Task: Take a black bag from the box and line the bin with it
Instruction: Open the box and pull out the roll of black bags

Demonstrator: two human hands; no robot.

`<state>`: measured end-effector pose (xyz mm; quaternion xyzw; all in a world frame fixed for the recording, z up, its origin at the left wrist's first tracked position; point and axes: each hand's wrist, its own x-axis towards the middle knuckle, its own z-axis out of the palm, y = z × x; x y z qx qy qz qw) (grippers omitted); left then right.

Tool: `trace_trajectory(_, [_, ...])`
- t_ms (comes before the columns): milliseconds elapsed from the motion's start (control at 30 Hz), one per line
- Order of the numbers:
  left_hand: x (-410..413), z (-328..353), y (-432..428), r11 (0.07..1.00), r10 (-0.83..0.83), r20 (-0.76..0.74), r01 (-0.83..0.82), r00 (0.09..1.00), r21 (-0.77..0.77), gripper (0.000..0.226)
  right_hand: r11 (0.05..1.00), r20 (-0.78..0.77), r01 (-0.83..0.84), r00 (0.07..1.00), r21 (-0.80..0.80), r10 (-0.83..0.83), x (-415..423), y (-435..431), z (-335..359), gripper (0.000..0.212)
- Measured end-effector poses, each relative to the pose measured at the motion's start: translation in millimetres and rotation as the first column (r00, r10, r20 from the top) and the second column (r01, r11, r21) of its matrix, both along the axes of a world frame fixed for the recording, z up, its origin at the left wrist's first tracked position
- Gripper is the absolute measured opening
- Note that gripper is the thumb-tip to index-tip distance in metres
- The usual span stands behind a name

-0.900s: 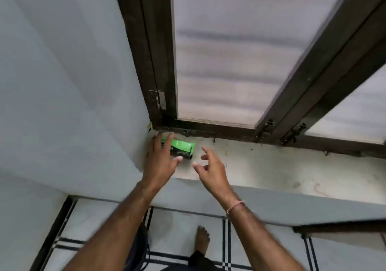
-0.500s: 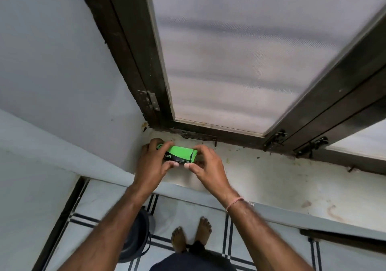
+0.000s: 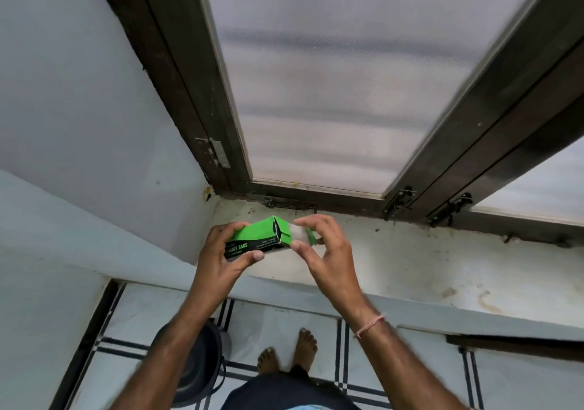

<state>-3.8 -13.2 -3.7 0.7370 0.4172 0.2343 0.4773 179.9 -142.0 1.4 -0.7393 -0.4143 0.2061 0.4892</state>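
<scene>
Left hand (image 3: 218,258) grips the left end of the green-and-black box (image 3: 252,237): fingers curled over the top, thumb pressed on the printed front face. Forearm rises from lower left. Right hand (image 3: 328,251) at the box's right end, fingers arched, thumb and forefinger pinching the opened flap (image 3: 300,234); a cord circles the wrist. Box held level, just above the stained window sill (image 3: 410,261), not touching it. Dark bin (image 3: 196,368) stands on the tiled floor (image 3: 284,321) under the left forearm, partly hidden by it, beside two bare feet.

Left hand (image 3: 218,253); right hand (image 3: 328,251); both curled
</scene>
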Motion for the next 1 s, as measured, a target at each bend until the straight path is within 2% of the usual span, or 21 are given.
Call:
trace_trajectory(167, [-0.5, 8.0, -3.0, 1.000, -0.006, 0.048, 0.006, 0.999, -0.010, 0.052, 0.999, 0.206, 0.029, 0.978, 0.035, -0.036, -14.0, -1.9, 8.9, 0.027])
trace_trajectory(267, [-2.0, 11.6, -8.8, 1.000, -0.005, 0.089, 0.007, 0.996, -0.023, 0.048, 0.997, 0.263, 0.055, 0.962, 0.059, -0.068, -18.9, -3.6, 11.3, 0.024])
trace_trajectory(367, [-5.4, 12.4, -14.3, 0.999, -0.015, 0.106, 0.018, 0.994, -0.030, 0.043, 0.995, 0.231, 0.083, 0.969, 0.049, -0.093, -21.6, -6.8, 11.8, 0.021])
trace_trajectory(500, [-8.1, 13.6, -16.0, 0.999, -0.009, 0.114, 0.014, 0.993, -0.042, 0.042, 0.996, 0.242, 0.090, 0.966, -0.005, -0.086, -26.6, -11.3, 14.0, 0.031])
trace_trajectory(700, [-8.1, 18.4, -16.5, 0.999, -0.034, 0.080, 0.033, 0.996, 0.019, 0.042, 0.996, 0.174, 0.076, 0.981, 0.047, -0.083, -39.0, -14.1, 16.3, 0.017])
trace_trajectory(933, [-12.9, 28.4, -18.3, 0.996, -0.064, 0.081, 0.058, 0.995, 0.067, 0.045, 0.997, 0.099, 0.073, 0.992, 0.006, -0.073, -48.0, -16.9, 24.9, 0.047])
trace_trajectory(1000, [-15.4, 30.5, -17.0, 0.995, -0.086, 0.087, 0.081, 0.992, 0.062, 0.044, 0.998, 0.048, 0.056, 0.997, -0.004, -0.055, -45.6, -18.7, 29.5, 0.050])
